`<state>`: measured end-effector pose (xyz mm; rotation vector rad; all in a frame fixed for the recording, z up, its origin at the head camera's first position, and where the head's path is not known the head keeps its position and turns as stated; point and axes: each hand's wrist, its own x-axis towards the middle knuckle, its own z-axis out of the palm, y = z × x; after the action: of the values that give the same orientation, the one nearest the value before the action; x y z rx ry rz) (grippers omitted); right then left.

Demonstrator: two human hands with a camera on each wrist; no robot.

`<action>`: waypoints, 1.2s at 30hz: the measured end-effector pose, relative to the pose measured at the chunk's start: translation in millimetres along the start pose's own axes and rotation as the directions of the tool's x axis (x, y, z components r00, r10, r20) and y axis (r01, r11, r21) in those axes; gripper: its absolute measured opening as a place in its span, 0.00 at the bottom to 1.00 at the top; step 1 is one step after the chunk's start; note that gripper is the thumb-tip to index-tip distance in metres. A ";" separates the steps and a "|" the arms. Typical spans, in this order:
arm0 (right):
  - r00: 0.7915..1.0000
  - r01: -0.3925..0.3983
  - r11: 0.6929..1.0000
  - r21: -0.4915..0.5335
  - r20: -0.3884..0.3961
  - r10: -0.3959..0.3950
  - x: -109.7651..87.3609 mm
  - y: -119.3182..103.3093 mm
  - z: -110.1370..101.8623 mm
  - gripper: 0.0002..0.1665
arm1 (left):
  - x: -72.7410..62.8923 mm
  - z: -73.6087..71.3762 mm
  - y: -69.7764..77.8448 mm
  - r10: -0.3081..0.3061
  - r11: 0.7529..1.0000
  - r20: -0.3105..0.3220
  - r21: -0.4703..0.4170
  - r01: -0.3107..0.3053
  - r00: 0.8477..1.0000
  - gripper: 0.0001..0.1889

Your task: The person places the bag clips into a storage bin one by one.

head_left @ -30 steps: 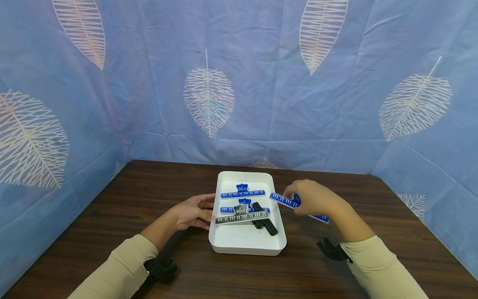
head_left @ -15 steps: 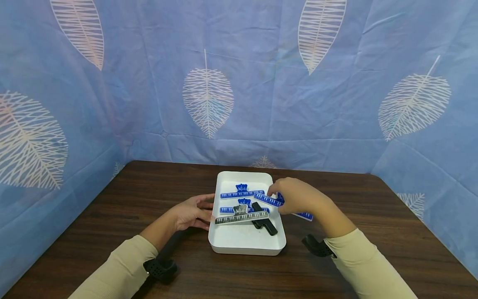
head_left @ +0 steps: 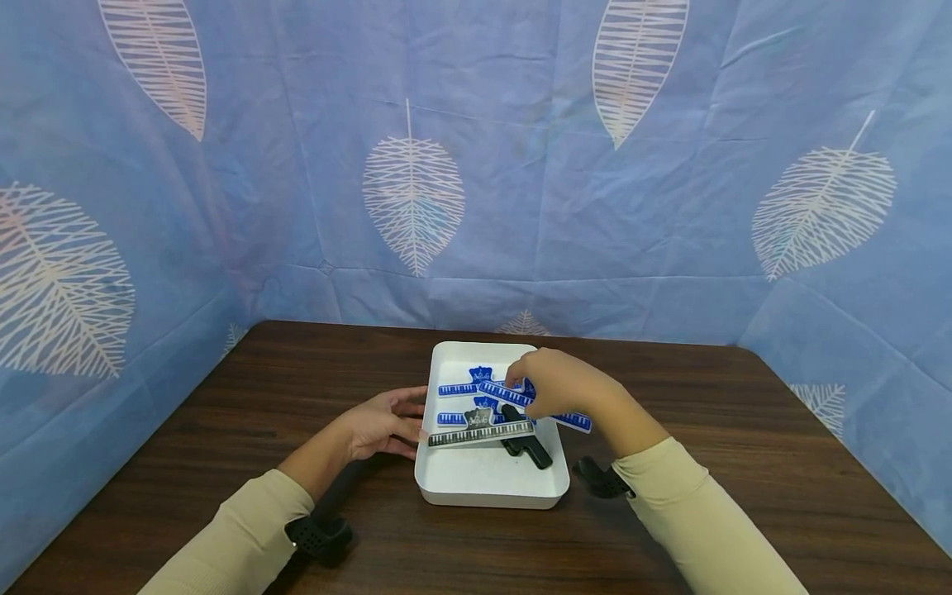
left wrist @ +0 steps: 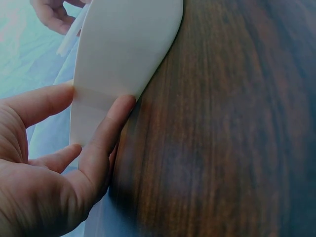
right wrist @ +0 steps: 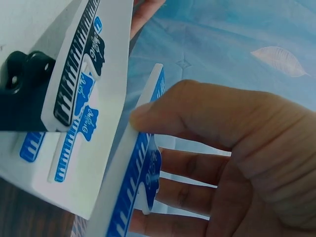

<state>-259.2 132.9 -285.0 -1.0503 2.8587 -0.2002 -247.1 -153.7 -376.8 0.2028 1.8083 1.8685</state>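
My right hand [head_left: 561, 384] pinches a blue piano-key music clip [head_left: 573, 422] between thumb and fingers, slanted over the right wall of a white tray [head_left: 476, 479]. In the right wrist view this clip [right wrist: 126, 190] is tilted, its crest-shaped lettered tab near the fingers. Inside the tray lie two more blue clips, the back one [head_left: 455, 389] and the middle one [head_left: 449, 419], both partly covered. A black piano-key clip [head_left: 483, 435] rests across a black pistol-shaped thing [head_left: 537, 454]. My left hand [head_left: 375, 423] touches the tray's left outer wall with its fingertips [left wrist: 127, 101].
The tray stands on a dark wood-grain table [head_left: 335, 355]. Blue cloth [head_left: 506, 207] with pale leaf prints hangs behind and at both sides. Black bands [head_left: 320, 535] sit on both wrists.
My right hand has moved left with the blue music clip, from beside the tray to over its right part. My left hand stays at the left wall.
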 end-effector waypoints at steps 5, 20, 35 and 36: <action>0.999 -0.037 0.999 0.021 0.027 0.036 11.5 -2.7 4.2 0.22 | 0.3 -0.3 -0.5 0.000 1.000 -0.004 0.001 0.000 1.000 0.45; 0.991 -0.077 0.994 0.076 0.115 0.068 37.6 4.6 17.5 0.19 | 1.6 -1.8 -1.7 0.002 1.000 0.004 0.005 -0.002 1.000 0.46; 0.984 -0.112 0.991 0.068 0.147 0.101 41.2 13.6 26.5 0.17 | 2.8 -2.8 -1.9 0.003 1.000 0.012 0.003 -0.003 1.000 0.45; 0.983 -0.117 0.991 0.066 0.149 0.106 41.4 13.9 26.8 0.17 | 2.9 -2.9 -2.3 0.003 1.000 0.013 0.000 -0.003 1.000 0.45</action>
<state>-296.0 114.1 -315.2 -0.8506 2.7462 -0.2102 -250.2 -155.0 -380.0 0.2177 1.8005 1.8646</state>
